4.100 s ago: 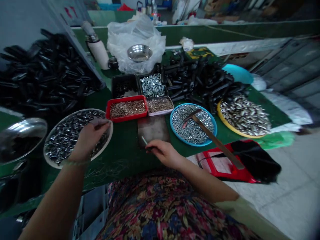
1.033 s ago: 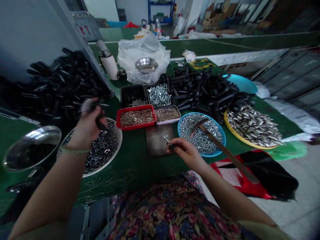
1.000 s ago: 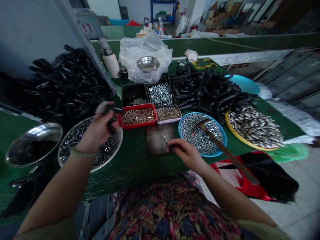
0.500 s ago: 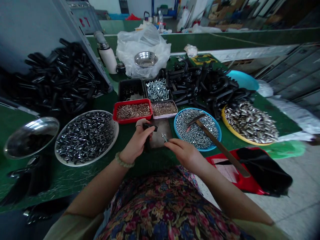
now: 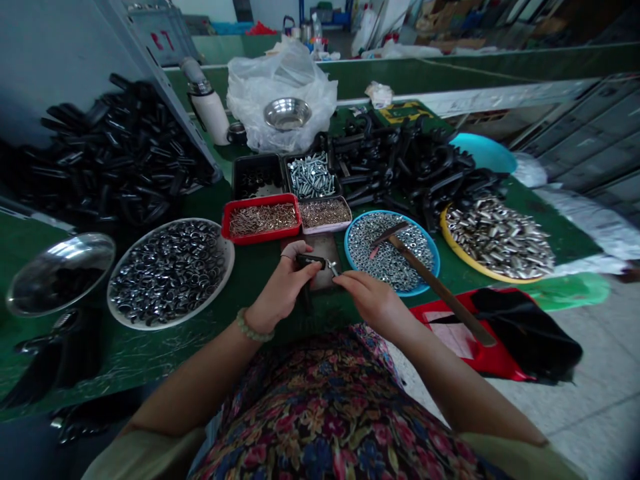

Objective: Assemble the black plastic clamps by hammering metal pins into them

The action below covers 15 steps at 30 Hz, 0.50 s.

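My left hand (image 5: 273, 293) is closed around a black part shaped like a short lever (image 5: 311, 259), whose far end points right. Between the fingertips of my right hand (image 5: 375, 300) is a small silver metal fitting (image 5: 333, 268) with a crosswise end. The two pieces meet, or nearly meet, end to end; whether one sits inside the other I cannot tell. Beneath them a flat metal plate (image 5: 327, 245) lies on the green table. The rest of the black part hangs below my left hand, partly hidden by the fingers.
Right of the plate, a hammer (image 5: 430, 277) rests across a blue basin of nuts (image 5: 437, 257). Behind are a red tray of pins (image 5: 225, 223) and a tray of bolts (image 5: 313, 175). A white basin of metal rings (image 5: 231, 257) stands left, a yellow basin (image 5: 450, 247) right.
The black part has turned and shifted right, coming up against the silver fitting. Before, a gap lay between the two pieces. My right hand has barely moved.
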### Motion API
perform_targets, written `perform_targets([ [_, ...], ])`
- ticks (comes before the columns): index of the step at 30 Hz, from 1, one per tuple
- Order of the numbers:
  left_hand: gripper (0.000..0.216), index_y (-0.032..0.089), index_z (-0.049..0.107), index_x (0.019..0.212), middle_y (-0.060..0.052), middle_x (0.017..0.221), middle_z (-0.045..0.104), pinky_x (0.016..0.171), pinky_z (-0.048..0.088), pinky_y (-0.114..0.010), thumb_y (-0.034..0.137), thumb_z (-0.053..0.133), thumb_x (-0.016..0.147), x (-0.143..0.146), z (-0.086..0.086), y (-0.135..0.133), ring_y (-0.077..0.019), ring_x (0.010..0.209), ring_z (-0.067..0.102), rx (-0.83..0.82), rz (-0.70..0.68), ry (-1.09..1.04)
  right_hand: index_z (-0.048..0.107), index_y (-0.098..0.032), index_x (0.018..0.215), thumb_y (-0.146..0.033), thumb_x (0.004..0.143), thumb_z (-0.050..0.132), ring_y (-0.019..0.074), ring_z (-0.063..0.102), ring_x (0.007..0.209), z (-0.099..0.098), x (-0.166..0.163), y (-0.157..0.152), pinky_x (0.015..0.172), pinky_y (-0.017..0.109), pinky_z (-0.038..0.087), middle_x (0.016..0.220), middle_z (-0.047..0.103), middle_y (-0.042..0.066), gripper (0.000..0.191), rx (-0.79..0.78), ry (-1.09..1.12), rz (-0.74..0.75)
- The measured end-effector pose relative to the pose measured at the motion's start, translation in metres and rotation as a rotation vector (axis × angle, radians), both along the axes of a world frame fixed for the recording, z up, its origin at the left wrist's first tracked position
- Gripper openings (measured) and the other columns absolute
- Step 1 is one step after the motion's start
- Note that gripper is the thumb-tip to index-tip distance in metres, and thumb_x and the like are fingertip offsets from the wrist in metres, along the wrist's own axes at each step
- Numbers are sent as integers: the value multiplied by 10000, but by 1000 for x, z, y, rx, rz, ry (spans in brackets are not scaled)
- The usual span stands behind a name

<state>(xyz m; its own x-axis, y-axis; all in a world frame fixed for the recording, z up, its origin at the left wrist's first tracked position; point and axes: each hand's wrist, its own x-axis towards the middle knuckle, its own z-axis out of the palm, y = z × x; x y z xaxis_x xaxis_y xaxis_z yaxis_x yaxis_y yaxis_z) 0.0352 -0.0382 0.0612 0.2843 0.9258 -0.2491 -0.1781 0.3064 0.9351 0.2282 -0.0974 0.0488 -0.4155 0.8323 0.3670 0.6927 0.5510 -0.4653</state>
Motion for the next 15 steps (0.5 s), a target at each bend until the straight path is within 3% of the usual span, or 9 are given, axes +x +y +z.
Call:
perform_targets([
  [5, 442, 201, 479, 1056, 46, 732, 531, 499, 360, -179, 252, 745, 707, 10, 0, -1, -61, 548, 471, -123, -89, -127, 589, -231, 1175, -99, 905, 415, 175, 667, 956, -1, -9, -1, 851, 339, 550, 1056, 685, 74, 347, -199, 332, -1],
  [9, 392, 193, 509, 1089, 24, 787, 563, 529, 376, -185, 253, 715, 761, 1, -4, -1, -62, 585, 481, -22, -276, -90, 598, -230, 1104, -132, 910, 456, 145, 681, 868, -3, -3, 0, 818, 316, 546, 973, 694, 36, 260, -435, 502, 19],
  [12, 427, 209, 502, 1138, -12, 936, 603, 661, 445, -220, 245, 714, 769, -3, -2, -4, -105, 749, 567, 106, -351, -36, 549, -228, 1076, -217, 919, 509, 135, 693, 807, -3, -2, 2, 772, 313, 558, 877, 683, 8, 162, -626, 730, 77],
  [15, 527, 214, 482, 1152, -35, 1020, 615, 843, 461, -293, 221, 769, 710, -3, -1, -8, -178, 956, 597, 199, -372, -22, 421, -245, 1097, -350, 859, 639, 131, 703, 663, -2, -4, 5, 636, 286, 576, 817, 679, -27, 340, -845, 1027, 119],
])
